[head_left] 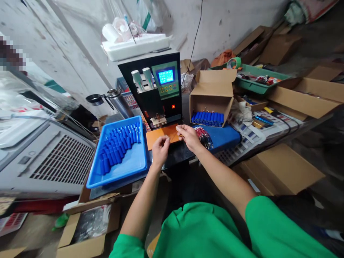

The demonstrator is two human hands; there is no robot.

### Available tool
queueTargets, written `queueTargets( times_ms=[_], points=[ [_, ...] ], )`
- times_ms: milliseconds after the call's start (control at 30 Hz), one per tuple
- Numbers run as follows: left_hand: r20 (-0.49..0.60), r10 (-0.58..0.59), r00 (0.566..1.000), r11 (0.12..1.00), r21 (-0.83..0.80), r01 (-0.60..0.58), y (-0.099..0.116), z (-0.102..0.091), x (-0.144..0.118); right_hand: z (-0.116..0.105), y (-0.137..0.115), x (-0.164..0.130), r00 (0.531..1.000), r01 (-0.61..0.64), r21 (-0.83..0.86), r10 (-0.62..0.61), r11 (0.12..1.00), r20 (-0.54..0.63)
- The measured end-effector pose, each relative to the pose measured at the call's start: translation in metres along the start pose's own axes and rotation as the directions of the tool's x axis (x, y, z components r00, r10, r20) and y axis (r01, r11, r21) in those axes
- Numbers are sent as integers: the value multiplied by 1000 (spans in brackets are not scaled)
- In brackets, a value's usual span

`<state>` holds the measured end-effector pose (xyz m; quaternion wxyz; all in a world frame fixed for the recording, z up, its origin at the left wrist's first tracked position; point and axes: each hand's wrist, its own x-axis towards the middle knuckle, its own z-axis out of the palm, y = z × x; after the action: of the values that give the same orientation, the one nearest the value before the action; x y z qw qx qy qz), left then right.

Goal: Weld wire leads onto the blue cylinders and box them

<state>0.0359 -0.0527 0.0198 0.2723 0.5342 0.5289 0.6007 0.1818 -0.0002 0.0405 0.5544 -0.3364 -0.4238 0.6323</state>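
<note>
My left hand [160, 152] is closed in a pinch over the front of an orange board [152, 137]. A little to its right and farther forward, my right hand [189, 137] also pinches, above the board's right side. Whatever lies between the fingertips of either hand is too small to make out. Directly beyond the board stands a black spot-welding machine [168, 57] with a lit blue screen [166, 76] and copper-coloured electrodes [159, 120]. Beside my right hand lies a bundle of red and black wire leads [203, 137].
To the left, a blue tray [131, 163] holds rows of blue cylindrical cells [118, 145]. An open cardboard box [212, 87] with more blue cells stands at right. A steel flask [118, 102] is behind the tray. Farther right sits a green crate [276, 78]; boxes lie on the floor.
</note>
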Motion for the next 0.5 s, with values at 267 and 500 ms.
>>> queueTargets(
  times_ms=[267, 500],
  points=[
    [61, -161, 985, 983, -75, 166, -3, -13, 1, 10, 18, -5, 962, 188, -281, -119, 941, 245],
    [49, -166, 985, 986, 6, 166, 0, -19, -27, 9, 27, -15, 943, 227, -381, -104, 896, 317]
  ],
)
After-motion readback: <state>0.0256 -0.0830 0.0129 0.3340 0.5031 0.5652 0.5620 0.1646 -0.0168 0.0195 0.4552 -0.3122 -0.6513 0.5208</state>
